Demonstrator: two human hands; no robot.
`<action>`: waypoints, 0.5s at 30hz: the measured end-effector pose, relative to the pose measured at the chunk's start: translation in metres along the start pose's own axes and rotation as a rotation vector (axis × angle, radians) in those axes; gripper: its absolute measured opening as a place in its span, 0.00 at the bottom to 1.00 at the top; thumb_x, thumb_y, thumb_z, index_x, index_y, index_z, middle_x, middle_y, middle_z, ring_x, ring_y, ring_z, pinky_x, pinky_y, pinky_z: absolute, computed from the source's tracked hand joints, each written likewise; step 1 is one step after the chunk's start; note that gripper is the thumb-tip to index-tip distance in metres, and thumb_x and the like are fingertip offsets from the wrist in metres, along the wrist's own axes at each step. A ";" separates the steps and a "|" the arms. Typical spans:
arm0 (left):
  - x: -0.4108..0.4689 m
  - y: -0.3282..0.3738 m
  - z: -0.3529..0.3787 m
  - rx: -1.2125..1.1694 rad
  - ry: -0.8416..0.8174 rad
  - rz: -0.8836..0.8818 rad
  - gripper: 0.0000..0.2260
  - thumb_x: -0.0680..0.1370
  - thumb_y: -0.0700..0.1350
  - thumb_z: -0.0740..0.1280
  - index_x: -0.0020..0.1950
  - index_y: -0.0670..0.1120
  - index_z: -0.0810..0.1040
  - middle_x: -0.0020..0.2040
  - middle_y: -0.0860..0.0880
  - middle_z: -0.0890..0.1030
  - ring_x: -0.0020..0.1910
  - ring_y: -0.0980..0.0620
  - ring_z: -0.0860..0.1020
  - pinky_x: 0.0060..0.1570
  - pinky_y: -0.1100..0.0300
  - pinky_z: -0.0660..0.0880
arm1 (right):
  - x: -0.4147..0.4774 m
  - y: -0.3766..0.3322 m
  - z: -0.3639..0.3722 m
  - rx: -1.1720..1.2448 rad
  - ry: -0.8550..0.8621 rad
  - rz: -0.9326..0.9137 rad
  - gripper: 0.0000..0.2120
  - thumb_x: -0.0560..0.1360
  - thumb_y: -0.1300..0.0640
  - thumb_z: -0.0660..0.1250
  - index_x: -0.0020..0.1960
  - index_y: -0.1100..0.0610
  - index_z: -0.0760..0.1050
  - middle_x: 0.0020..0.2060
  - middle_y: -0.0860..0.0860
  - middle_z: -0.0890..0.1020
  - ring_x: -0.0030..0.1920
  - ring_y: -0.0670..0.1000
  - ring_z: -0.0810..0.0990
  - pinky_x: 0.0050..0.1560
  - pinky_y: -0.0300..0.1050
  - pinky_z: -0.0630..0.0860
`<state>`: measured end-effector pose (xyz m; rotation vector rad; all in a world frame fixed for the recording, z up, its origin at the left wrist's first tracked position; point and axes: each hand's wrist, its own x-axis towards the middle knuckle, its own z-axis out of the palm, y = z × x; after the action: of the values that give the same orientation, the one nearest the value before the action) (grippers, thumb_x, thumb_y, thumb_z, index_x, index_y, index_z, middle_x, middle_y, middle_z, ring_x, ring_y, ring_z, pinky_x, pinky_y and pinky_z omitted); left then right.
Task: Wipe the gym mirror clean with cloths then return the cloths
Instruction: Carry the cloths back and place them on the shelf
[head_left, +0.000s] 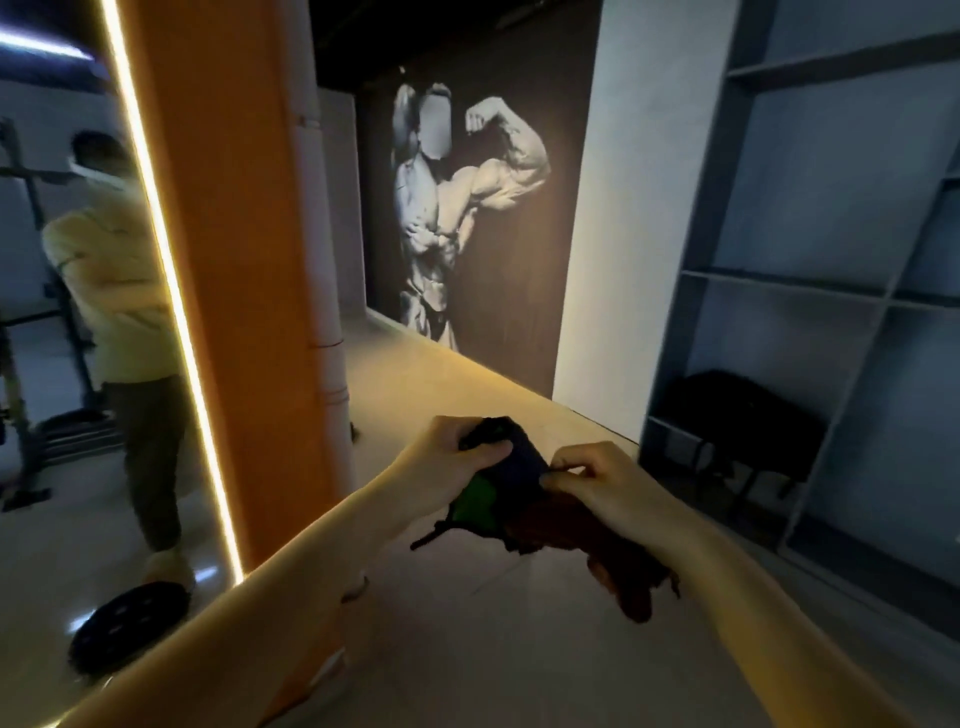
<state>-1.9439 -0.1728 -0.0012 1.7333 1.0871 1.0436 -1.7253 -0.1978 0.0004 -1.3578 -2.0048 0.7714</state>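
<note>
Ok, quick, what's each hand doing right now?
Left hand: gripping the top of the bunched cloths.
Right hand: pinching an edge of the same cloths.

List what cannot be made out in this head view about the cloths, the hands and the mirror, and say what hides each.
1. The cloths: head view; bunched and dark, so their number cannot be counted.
2. The left hand and right hand: some fingertips buried in the cloths.
3. The mirror: cut off by the left edge; blur hides any smears.
4. The dark thing in the shelving: too dim to identify.
</note>
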 end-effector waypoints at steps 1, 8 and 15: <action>0.012 0.008 0.018 0.117 -0.002 0.058 0.06 0.82 0.38 0.70 0.53 0.35 0.84 0.47 0.40 0.85 0.49 0.40 0.83 0.52 0.46 0.79 | -0.008 0.013 -0.024 -0.010 0.032 0.003 0.10 0.83 0.56 0.68 0.46 0.55 0.85 0.40 0.50 0.85 0.43 0.47 0.84 0.46 0.41 0.78; 0.090 0.076 0.160 0.025 -0.145 0.179 0.02 0.79 0.41 0.75 0.51 0.46 0.86 0.45 0.48 0.88 0.45 0.53 0.85 0.42 0.64 0.79 | -0.071 0.103 -0.180 -0.060 0.045 0.061 0.10 0.80 0.54 0.72 0.40 0.46 0.85 0.36 0.44 0.84 0.39 0.42 0.83 0.43 0.34 0.73; 0.159 0.123 0.284 -0.264 -0.348 0.145 0.07 0.82 0.45 0.70 0.60 0.47 0.84 0.55 0.45 0.87 0.55 0.46 0.86 0.53 0.52 0.84 | -0.148 0.192 -0.261 0.215 0.145 0.208 0.14 0.72 0.42 0.77 0.54 0.48 0.85 0.47 0.47 0.86 0.48 0.47 0.85 0.47 0.37 0.79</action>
<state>-1.6048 -0.1192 0.0556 1.7139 0.5863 0.8840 -1.3717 -0.2424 0.0082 -1.4641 -1.6363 0.9242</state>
